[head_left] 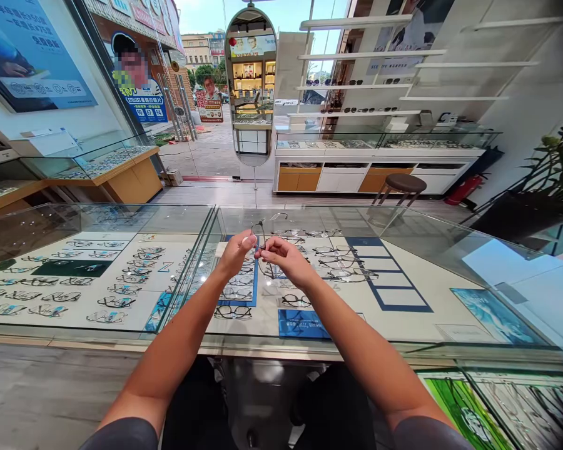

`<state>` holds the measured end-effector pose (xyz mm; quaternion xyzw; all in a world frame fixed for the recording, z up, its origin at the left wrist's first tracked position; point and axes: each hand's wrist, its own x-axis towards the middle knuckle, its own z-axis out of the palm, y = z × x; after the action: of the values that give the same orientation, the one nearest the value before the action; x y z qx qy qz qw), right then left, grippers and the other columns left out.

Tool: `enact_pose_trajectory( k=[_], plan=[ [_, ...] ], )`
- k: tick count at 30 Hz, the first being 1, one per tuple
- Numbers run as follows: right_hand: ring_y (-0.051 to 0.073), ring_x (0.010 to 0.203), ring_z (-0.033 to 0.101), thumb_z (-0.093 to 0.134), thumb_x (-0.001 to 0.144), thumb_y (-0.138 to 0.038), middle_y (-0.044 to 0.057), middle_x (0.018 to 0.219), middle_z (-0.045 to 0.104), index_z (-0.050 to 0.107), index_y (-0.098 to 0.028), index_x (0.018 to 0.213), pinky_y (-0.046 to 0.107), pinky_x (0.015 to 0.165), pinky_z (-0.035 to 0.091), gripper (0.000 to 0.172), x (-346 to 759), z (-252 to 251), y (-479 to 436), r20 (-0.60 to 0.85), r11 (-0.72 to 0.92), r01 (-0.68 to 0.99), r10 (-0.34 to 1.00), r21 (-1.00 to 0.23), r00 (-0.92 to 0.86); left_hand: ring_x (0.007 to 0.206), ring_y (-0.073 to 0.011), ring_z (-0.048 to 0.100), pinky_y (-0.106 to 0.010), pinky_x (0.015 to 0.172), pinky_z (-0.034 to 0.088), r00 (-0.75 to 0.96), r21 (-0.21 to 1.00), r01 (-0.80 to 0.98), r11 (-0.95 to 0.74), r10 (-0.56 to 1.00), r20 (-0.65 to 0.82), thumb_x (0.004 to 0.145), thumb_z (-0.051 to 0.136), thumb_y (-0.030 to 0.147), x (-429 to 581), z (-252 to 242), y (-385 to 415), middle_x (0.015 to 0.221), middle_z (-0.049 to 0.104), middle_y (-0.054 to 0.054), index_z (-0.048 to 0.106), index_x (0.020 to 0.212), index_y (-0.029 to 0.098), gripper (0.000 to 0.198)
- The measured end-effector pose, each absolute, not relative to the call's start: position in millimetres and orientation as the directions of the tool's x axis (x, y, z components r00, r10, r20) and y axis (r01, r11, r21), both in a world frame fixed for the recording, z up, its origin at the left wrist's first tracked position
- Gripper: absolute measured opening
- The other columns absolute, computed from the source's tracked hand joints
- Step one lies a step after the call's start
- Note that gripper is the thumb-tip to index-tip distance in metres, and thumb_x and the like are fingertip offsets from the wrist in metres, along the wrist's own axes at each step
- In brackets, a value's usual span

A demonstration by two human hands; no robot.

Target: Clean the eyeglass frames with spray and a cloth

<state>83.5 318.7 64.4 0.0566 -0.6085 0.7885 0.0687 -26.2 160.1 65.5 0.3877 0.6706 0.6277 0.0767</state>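
Above the glass top of the display case, a thin-rimmed pair of eyeglasses (261,226) is held up between my two hands. My left hand (238,251) pinches one side of the frame, thumb uppermost. On the other side, the fingers of my right hand (285,255) close on the lower part of the eyeglasses. One temple reaches out to the right beyond the hands. Beneath the glass lie rows of other eyeglasses (233,311), a blue printed card (304,324) and a dark blue slotted tray (398,299).
A second glass case section (75,319) with many frames adjoins on the left. An oval standing mirror (251,87) rises beyond the counter. Behind it are wall shelves (356,86), a round stool (405,183) and a red fire extinguisher (464,189). A potted plant (520,203) leans in from the right.
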Motion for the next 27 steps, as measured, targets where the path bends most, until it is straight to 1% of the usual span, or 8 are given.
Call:
enact_pose_trajectory(
  k=[3, 7, 10, 13, 16, 19, 23, 27],
  plan=[
    [0.022, 0.097, 0.074, 0.097, 0.076, -0.053, 0.002, 0.09, 0.078, 0.067, -0.026, 0.085, 0.036, 0.091, 0.054, 0.042, 83.1, 64.1, 318.5, 0.178, -0.25, -0.18, 0.032, -0.951, -0.984, 0.069, -0.0193, 0.044, -0.035, 0.07, 0.035, -0.689, 0.908, 0.41, -0.09, 0.621, 0.373, 0.091, 0.052, 0.082, -26.9, 63.8, 160.2, 0.068, 0.052, -0.001, 0.053, 0.07, 0.022, 0.063],
    [0.022, 0.098, 0.074, 0.097, 0.076, -0.053, 0.003, 0.092, 0.08, 0.067, -0.025, 0.086, 0.036, 0.089, 0.053, 0.042, 83.3, 64.3, 320.4, 0.166, -0.251, -0.171, 0.041, -0.953, -0.985, 0.073, -0.0202, 0.046, -0.034, 0.071, 0.035, -0.684, 0.892, 0.447, -0.072, 0.614, 0.393, 0.093, 0.053, 0.08, -28.6, 61.7, 158.2, 0.072, 0.055, -0.002, 0.054, 0.071, 0.022, 0.062],
    [0.021, 0.097, 0.073, 0.097, 0.077, -0.052, 0.002, 0.093, 0.081, 0.067, -0.025, 0.086, 0.035, 0.091, 0.053, 0.041, 84.0, 65.5, 322.7, 0.171, -0.263, -0.176, 0.042, -0.948, -0.984, 0.073, -0.0206, 0.046, -0.035, 0.072, 0.036, -0.672, 0.886, 0.457, -0.079, 0.622, 0.402, 0.093, 0.05, 0.08, -29.9, 61.0, 155.9, 0.073, 0.055, -0.003, 0.052, 0.07, 0.022, 0.062],
    [0.02, 0.095, 0.073, 0.097, 0.076, -0.052, 0.001, 0.091, 0.08, 0.067, -0.026, 0.086, 0.035, 0.092, 0.053, 0.041, 84.0, 67.6, 325.1, 0.187, -0.28, -0.199, 0.068, -0.939, -0.98, 0.072, -0.0199, 0.045, -0.034, 0.071, 0.033, -0.646, 0.858, 0.513, -0.028, 0.645, 0.408, 0.095, 0.05, 0.078, -29.8, 60.8, 154.6, 0.073, 0.052, -0.002, 0.052, 0.071, 0.022, 0.061],
    [0.02, 0.092, 0.072, 0.097, 0.074, -0.056, 0.0, 0.091, 0.079, 0.066, -0.026, 0.085, 0.036, 0.091, 0.054, 0.045, 82.7, 69.7, 327.7, 0.195, -0.324, -0.228, 0.131, -0.918, -0.972, 0.069, -0.0179, 0.04, -0.033, 0.067, 0.028, -0.573, 0.804, 0.594, 0.032, 0.718, 0.395, 0.093, 0.053, 0.078, -26.6, 59.4, 156.4, 0.069, 0.045, 0.0, 0.047, 0.069, 0.022, 0.062],
    [0.02, 0.091, 0.072, 0.099, 0.072, -0.056, 0.001, 0.092, 0.079, 0.064, -0.026, 0.086, 0.036, 0.091, 0.056, 0.048, 81.1, 70.9, 329.6, 0.193, -0.365, -0.239, 0.157, -0.9, -0.968, 0.067, -0.0173, 0.037, -0.033, 0.066, 0.026, -0.507, 0.775, 0.631, 0.017, 0.766, 0.396, 0.092, 0.051, 0.08, -21.0, 57.2, 160.4, 0.067, 0.043, 0.001, 0.041, 0.068, 0.022, 0.063],
    [0.02, 0.093, 0.073, 0.099, 0.072, -0.055, 0.001, 0.094, 0.079, 0.065, -0.027, 0.086, 0.035, 0.091, 0.056, 0.047, 80.4, 70.7, 329.7, 0.197, -0.374, -0.25, 0.175, -0.893, -0.965, 0.069, -0.0184, 0.039, -0.034, 0.068, 0.027, -0.525, 0.757, 0.653, 0.02, 0.733, 0.433, 0.093, 0.052, 0.076, -17.0, 57.4, 163.4, 0.069, 0.046, 0.0, 0.043, 0.068, 0.022, 0.06],
    [0.018, 0.091, 0.073, 0.099, 0.073, -0.053, 0.0, 0.094, 0.08, 0.066, -0.026, 0.086, 0.033, 0.089, 0.055, 0.045, 80.9, 70.0, 328.9, 0.204, -0.386, -0.251, 0.159, -0.888, -0.966, 0.07, -0.0198, 0.042, -0.034, 0.07, 0.027, -0.529, 0.765, 0.644, 0.024, 0.736, 0.422, 0.095, 0.052, 0.073, -19.0, 60.4, 162.2, 0.07, 0.048, -0.001, 0.048, 0.069, 0.022, 0.057]
  ],
)
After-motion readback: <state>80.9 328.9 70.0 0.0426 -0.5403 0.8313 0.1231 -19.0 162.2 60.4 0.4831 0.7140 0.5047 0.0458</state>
